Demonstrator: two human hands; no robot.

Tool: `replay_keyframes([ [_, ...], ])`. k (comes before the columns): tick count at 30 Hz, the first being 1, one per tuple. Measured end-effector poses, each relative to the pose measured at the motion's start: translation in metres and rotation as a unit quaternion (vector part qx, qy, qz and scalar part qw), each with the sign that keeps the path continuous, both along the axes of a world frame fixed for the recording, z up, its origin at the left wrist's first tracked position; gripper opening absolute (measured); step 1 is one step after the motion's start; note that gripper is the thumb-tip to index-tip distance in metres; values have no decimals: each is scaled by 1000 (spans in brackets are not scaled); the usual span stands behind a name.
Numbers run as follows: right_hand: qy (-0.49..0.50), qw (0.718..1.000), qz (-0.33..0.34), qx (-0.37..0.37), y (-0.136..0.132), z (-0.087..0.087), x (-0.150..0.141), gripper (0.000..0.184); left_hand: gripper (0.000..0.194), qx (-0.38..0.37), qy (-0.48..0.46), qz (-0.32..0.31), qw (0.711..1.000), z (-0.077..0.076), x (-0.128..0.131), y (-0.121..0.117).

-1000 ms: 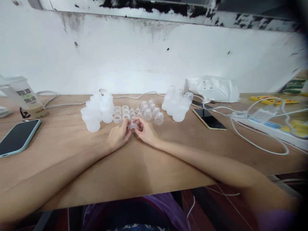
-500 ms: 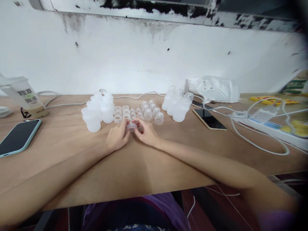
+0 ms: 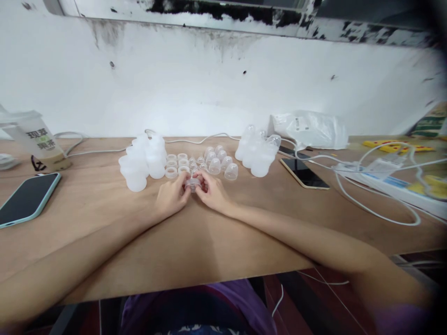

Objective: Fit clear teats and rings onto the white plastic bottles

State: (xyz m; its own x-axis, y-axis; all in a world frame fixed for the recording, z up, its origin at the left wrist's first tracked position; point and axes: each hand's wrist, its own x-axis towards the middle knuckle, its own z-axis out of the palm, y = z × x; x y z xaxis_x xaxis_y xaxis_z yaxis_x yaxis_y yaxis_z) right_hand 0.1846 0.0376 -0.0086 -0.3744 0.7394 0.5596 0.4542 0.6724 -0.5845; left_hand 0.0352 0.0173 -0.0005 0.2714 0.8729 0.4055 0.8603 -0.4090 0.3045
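Between my left hand (image 3: pixel 172 195) and my right hand (image 3: pixel 213 192) is a clear plastic collar ring (image 3: pixel 193 184), held just above or on the table. The fingers of both hands are closed round its sides, and part of it is hidden by them. Just behind, to the left, similar collar rings (image 3: pixel 171 164) stand in two columns. Small clear teats (image 3: pixel 200 160) sit in the middle, partly covered by my fingers. To their right are several clear dome caps (image 3: pixel 214 166).
Frosted bottle bodies (image 3: pixel 136 179) cluster on the left; capped bottles (image 3: pixel 260 163) stand on the right. A phone (image 3: pixel 30 200) and drink cup (image 3: pixel 44 139) lie far left. Another phone (image 3: pixel 303 173), a plastic bag (image 3: pixel 310 129), cables and a power strip (image 3: pixel 401 186) are on the right.
The collar ring has shifted very slightly to the right and is tilted a little differently between my fingers. Both hands stay almost in place; the other parts have not moved.
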Motion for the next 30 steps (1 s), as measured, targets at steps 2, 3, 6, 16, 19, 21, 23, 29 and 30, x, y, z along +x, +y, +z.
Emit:
replay_keyframes([
  [2,-4,1000,4,14,0,0,1,23,18,-1,0,-6,1000,0,-1,0],
  [3,-6,1000,9,24,0,1,1,23,19,2,1,-9,1000,0,-2,0],
  [6,-12,998,30,50,-1,0,1,23,20,14,13,-9,1000,-2,-4,1],
  [16,-61,996,44,50,-2,-1,4,24,18,34,58,-3,998,-2,-4,-2],
  [19,-74,995,49,46,0,-1,5,25,19,44,83,-10,996,-1,-5,-3],
  [21,-83,995,52,36,1,-1,5,24,19,48,97,-20,994,-1,-5,-3],
  [23,-72,995,56,33,2,-1,5,25,19,49,95,-26,994,-1,-6,-4],
  [29,39,991,92,-88,7,0,9,49,25,69,69,-103,990,-1,-2,-8],
  [30,57,986,99,-121,8,-1,10,51,25,79,73,-114,988,-1,-1,-7],
])
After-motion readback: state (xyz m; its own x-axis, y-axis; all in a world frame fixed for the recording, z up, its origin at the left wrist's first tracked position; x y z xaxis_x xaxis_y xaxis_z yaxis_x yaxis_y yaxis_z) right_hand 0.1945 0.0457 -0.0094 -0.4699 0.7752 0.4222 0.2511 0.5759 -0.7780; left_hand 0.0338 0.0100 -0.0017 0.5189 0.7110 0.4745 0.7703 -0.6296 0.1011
